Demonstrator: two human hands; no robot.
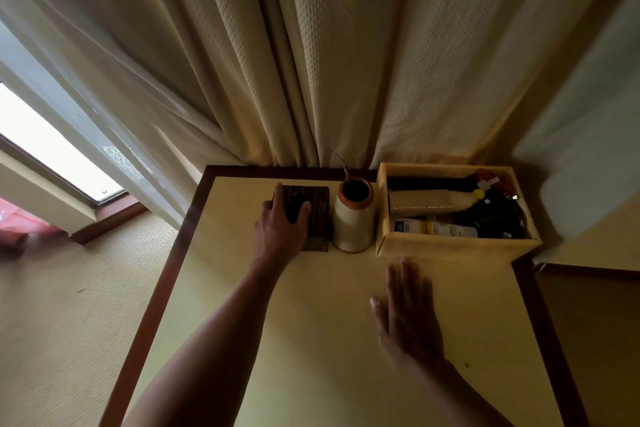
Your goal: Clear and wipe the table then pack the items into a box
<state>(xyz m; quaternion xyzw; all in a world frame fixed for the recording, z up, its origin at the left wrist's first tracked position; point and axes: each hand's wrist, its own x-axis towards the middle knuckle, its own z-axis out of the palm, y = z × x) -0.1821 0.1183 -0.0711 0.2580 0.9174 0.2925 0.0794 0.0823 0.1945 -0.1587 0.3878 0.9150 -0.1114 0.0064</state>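
Note:
A dark brown patterned box (317,218) stands at the back of the cream table (311,340). My left hand (277,229) grips its near left side, with thumb and fingers curled round it. Right beside it stands a white vase (355,224) with a brown rim and a thin twig in it. At the back right corner sits an open wooden box (450,246) holding a stack of paper cups (420,203), a tube (436,228), dark cables and other items. My right hand (408,312) lies flat on the table in front of the wooden box.
Cream curtains (311,62) hang right behind the table. A window (45,149) and carpeted floor (69,322) are to the left. The table has a dark brown border (152,305). A wall corner stands at the right.

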